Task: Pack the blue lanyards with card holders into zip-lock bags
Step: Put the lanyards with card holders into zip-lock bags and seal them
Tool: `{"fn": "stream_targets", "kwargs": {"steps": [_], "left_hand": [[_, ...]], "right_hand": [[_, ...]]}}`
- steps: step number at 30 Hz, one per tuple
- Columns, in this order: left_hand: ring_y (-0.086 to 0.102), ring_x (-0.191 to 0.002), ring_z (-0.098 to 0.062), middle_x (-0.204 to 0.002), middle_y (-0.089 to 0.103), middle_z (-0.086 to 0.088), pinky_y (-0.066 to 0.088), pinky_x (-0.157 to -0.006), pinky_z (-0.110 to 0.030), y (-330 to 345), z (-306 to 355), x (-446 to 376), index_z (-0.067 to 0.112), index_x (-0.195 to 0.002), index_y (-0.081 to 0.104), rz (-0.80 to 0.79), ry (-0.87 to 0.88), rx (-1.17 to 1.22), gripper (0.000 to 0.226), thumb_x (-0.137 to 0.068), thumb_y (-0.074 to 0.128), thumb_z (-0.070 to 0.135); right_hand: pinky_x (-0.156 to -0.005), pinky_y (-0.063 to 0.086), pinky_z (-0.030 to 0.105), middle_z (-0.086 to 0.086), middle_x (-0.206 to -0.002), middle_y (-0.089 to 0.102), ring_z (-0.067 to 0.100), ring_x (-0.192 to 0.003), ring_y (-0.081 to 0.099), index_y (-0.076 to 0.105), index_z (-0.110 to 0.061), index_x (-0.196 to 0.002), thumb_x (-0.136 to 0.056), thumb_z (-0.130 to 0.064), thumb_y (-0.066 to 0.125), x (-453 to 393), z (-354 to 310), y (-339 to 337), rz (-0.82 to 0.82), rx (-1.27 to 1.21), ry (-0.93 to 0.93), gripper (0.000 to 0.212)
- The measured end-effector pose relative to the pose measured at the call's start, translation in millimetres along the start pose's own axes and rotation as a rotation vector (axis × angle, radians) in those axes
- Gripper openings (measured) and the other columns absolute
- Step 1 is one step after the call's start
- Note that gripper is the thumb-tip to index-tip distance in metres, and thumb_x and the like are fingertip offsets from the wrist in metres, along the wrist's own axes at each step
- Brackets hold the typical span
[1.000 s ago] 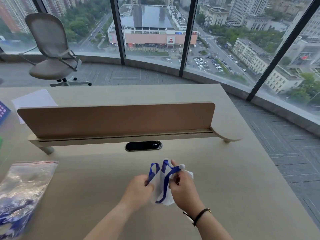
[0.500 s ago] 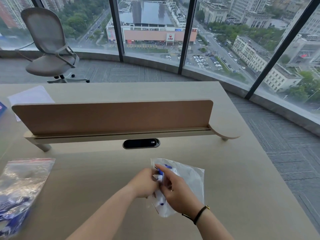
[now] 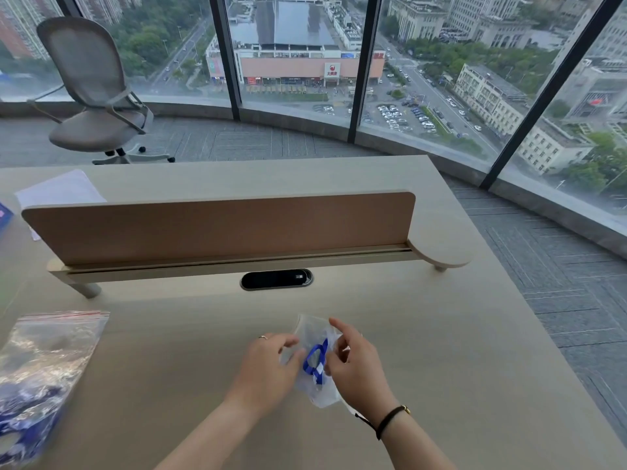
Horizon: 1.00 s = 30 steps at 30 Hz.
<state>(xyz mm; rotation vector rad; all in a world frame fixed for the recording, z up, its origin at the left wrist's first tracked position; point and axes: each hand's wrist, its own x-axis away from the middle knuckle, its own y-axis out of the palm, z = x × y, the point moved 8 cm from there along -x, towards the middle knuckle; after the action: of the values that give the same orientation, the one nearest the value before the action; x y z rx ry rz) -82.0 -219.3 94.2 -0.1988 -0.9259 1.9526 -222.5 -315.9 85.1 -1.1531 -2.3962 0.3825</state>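
Observation:
A small clear zip-lock bag (image 3: 314,327) lies on the desk between my hands, with a blue lanyard (image 3: 316,359) bunched inside it. My left hand (image 3: 266,368) pinches the bag's left edge with thumb and fingers. My right hand (image 3: 354,364) holds the bag's right side, index finger raised above it. The card holder is not clearly visible through the plastic.
A large zip-lock bag (image 3: 47,361) holding several blue lanyards lies at the desk's left edge. A wooden divider panel (image 3: 217,225) crosses the desk (image 3: 441,351) behind a black cable grommet (image 3: 276,279). A white paper (image 3: 61,189) lies beyond it; an office chair (image 3: 95,96) stands by the window.
The lanyard loops that stood above my hands have gone down inside the small bag. My hands have drawn slightly apart on the bag's sides.

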Motion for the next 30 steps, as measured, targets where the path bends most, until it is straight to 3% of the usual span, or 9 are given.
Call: {"fn": "stream_targets", "kwargs": {"steps": [3, 6, 12, 16, 18, 20, 22, 25, 30], "left_hand": [[0.045, -0.108, -0.006, -0.114, 0.047, 0.016, 0.040, -0.088, -0.022, -2, 1, 24, 0.039, -0.097, 0.074, 0.050, 0.011, -0.063, 0.052, -0.069, 0.053, 0.078], [0.043, -0.113, -0.005, -0.125, 0.033, 0.016, 0.042, -0.093, -0.023, 15, -1, 40, 0.044, -0.095, 0.070, -0.079, -0.061, -0.030, 0.056, -0.062, 0.054, 0.087], [0.058, -0.081, -0.004, -0.130, 0.033, 0.012, 0.041, -0.074, -0.025, -6, 17, 41, 0.037, -0.093, 0.072, 0.046, 0.017, -0.136, 0.018, -0.089, 0.064, 0.052], [0.062, -0.084, -0.010, -0.099, 0.062, 0.017, 0.047, -0.074, -0.026, -39, 38, 32, 0.030, -0.089, 0.075, 0.127, 0.203, -0.192, 0.015, -0.092, 0.065, 0.040], [0.062, -0.079, -0.011, -0.083, 0.068, 0.012, 0.049, -0.072, -0.029, -56, 47, 26, 0.027, -0.087, 0.074, 0.117, 0.292, -0.240, 0.013, -0.092, 0.065, 0.035], [0.061, -0.077, -0.012, -0.079, 0.069, 0.009, 0.049, -0.072, -0.031, -68, 54, 23, 0.025, -0.086, 0.072, 0.051, 0.379, -0.311, 0.014, -0.094, 0.062, 0.031], [0.060, -0.075, -0.011, -0.078, 0.068, 0.009, 0.046, -0.069, -0.027, -80, 58, 21, 0.024, -0.084, 0.070, -0.018, 0.450, -0.356, 0.017, -0.095, 0.058, 0.030], [0.053, -0.066, -0.006, -0.070, 0.063, 0.012, 0.040, -0.065, -0.022, -104, 58, 21, 0.024, -0.079, 0.068, -0.011, 0.514, -0.370, 0.018, -0.090, 0.056, 0.031], [0.054, -0.063, 0.002, -0.068, 0.068, 0.015, 0.041, -0.065, -0.012, -141, 47, 26, 0.027, -0.080, 0.072, 0.028, 0.526, -0.339, 0.009, -0.085, 0.065, 0.028]], "right_hand": [[-0.076, 0.059, 0.037, -0.002, -0.078, 0.062, 0.019, -0.073, 0.070, 0.052, -0.033, -0.134, -0.090, -0.009, 0.057, 0, 0, -2, 0.067, -0.063, 0.023, 0.051], [-0.074, 0.058, 0.035, 0.004, -0.078, 0.061, 0.019, -0.072, 0.071, 0.050, -0.038, -0.128, -0.088, -0.008, 0.057, -1, -5, -4, 0.117, -0.097, 0.034, 0.051], [-0.059, 0.048, 0.012, 0.009, -0.072, 0.061, 0.016, -0.065, 0.068, 0.059, -0.035, -0.116, -0.089, 0.002, 0.052, 2, -28, -13, 0.132, -0.203, -0.016, 0.047], [-0.060, 0.052, 0.020, 0.011, -0.069, 0.068, 0.011, -0.058, 0.068, 0.069, -0.022, -0.089, -0.093, -0.006, 0.056, 0, -40, -23, 0.092, -0.168, -0.061, 0.021], [-0.061, 0.052, 0.027, 0.008, -0.069, 0.068, 0.010, -0.055, 0.064, 0.067, -0.026, -0.079, -0.090, -0.027, 0.065, -4, -47, -32, 0.064, -0.017, -0.127, 0.012], [-0.059, 0.049, 0.024, -0.001, -0.070, 0.066, 0.005, -0.057, 0.059, 0.066, -0.031, -0.081, -0.080, -0.059, 0.065, -8, -53, -37, -0.028, 0.233, -0.188, 0.028], [-0.066, 0.051, 0.024, -0.010, -0.080, 0.064, 0.004, -0.070, 0.061, 0.064, -0.033, -0.090, -0.072, -0.075, 0.059, -11, -58, -41, -0.118, 0.497, -0.245, 0.046], [-0.077, 0.052, 0.031, -0.012, -0.094, 0.059, 0.010, -0.083, 0.062, 0.061, -0.034, -0.095, -0.077, -0.070, 0.061, -15, -67, -47, -0.167, 0.740, -0.334, 0.040], [-0.081, 0.051, 0.033, -0.017, -0.110, 0.056, 0.013, -0.093, 0.062, 0.064, -0.031, -0.091, -0.088, -0.054, 0.060, -20, -81, -48, -0.217, 0.859, -0.427, 0.024]]}}
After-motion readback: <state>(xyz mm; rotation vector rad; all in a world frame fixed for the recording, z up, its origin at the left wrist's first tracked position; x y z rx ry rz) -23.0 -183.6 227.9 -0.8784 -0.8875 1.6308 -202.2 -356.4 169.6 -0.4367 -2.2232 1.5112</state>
